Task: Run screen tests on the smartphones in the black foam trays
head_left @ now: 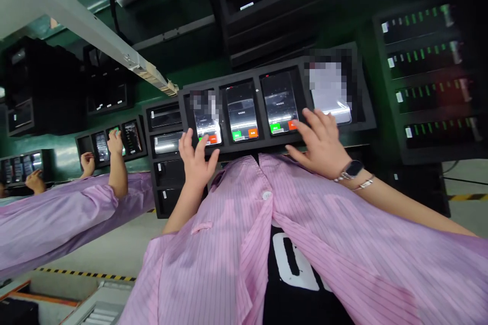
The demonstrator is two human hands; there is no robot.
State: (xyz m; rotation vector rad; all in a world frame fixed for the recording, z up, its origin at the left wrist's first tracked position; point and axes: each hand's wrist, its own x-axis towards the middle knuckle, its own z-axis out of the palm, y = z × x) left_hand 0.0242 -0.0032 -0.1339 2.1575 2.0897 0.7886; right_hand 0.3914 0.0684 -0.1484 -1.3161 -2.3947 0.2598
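Note:
A black foam tray [282, 141] lies across the bench before me, its slots holding several smartphones. My left hand [198, 158] has its fingers spread over the lower end of the leftmost phone [207, 119], holding nothing. Beside that phone is a second phone [240, 111] with a green and an orange button on its dark screen. My right hand [322, 142] is spread too, its fingertips by the orange button of the third phone [279, 101]. The rightmost phone [330, 91] has a pale screen, partly pixelated. Whether any fingertip touches glass I cannot tell.
Left of my tray stands another slotted tray [150, 155] with phones. A tray [398, 106] of dark phones showing green marks is at the right. Black trays [263, 25] are stacked behind. At far left, a co-worker's hands [115, 143] are over a similar tray. A metal beam [95, 25] slants overhead.

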